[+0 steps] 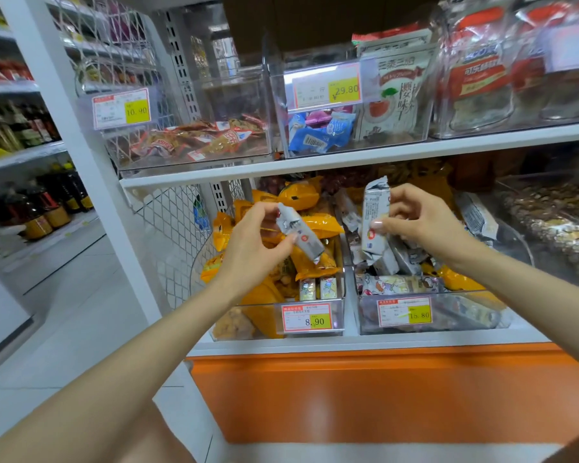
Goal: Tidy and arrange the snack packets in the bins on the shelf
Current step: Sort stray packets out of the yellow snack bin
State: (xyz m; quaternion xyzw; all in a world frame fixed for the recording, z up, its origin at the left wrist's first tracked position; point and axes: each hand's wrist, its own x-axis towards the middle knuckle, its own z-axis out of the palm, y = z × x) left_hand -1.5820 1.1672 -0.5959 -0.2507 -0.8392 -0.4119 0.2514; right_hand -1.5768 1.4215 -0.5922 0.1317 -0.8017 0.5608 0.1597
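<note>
The left hand [251, 242] pinches a small grey-and-white foil snack packet [303, 237] between thumb and fingers above the clear plastic bin of orange packets [342, 289] on the lower white shelf [315, 344]; the right hand [422, 222] grips a taller white printed snack packet [375, 208] upright over the neighbouring clear bin of grey-white packets [355, 305].

Head camera looks down, close to shelf [348, 163].
</note>
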